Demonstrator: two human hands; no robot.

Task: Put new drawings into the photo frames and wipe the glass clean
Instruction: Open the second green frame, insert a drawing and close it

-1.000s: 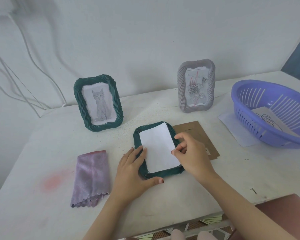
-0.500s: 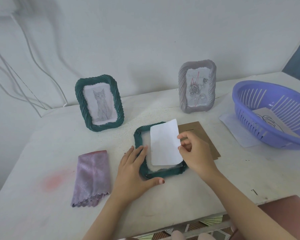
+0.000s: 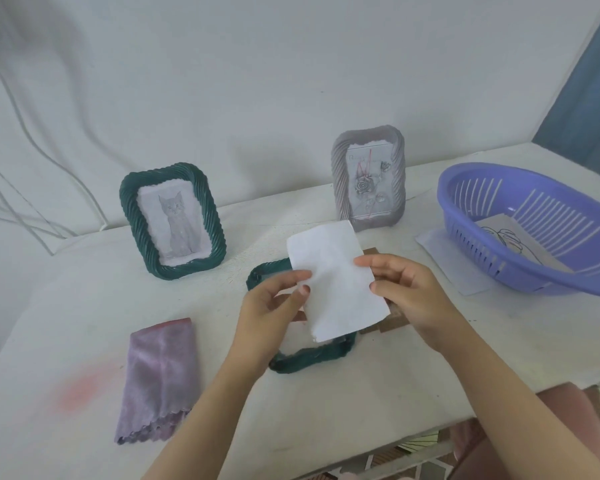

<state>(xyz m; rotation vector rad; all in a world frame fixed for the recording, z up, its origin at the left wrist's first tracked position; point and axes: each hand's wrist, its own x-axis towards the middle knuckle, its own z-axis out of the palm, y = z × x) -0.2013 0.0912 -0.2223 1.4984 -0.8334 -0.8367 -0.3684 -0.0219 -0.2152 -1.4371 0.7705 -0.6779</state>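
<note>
A white sheet of paper (image 3: pixel 336 278), blank side towards me, is held up above the table between both hands. My left hand (image 3: pixel 269 306) pinches its left edge and my right hand (image 3: pixel 407 292) grips its right edge. Beneath it a dark green frame (image 3: pixel 312 358) lies face down, partly hidden by the hands. A brown backing board (image 3: pixel 385 323) peeks out under my right hand. Upright at the back stand a green frame with a cat drawing (image 3: pixel 174 220) and a grey frame with a rose drawing (image 3: pixel 368 176). A folded purple cloth (image 3: pixel 158 379) lies at the left.
A purple plastic basket (image 3: pixel 482 251) at the right holds a line drawing (image 3: pixel 510 240) and rests on a white sheet (image 3: pixel 440 247). White cables (image 3: pixel 32 188) run along the wall at the left. A pink stain (image 3: pixel 80 389) marks the table. The table's front edge is close to me.
The paper, which lay in the face-down green frame, has been lifted out and raised. My left hand left the frame's edge and now holds the sheet too.
</note>
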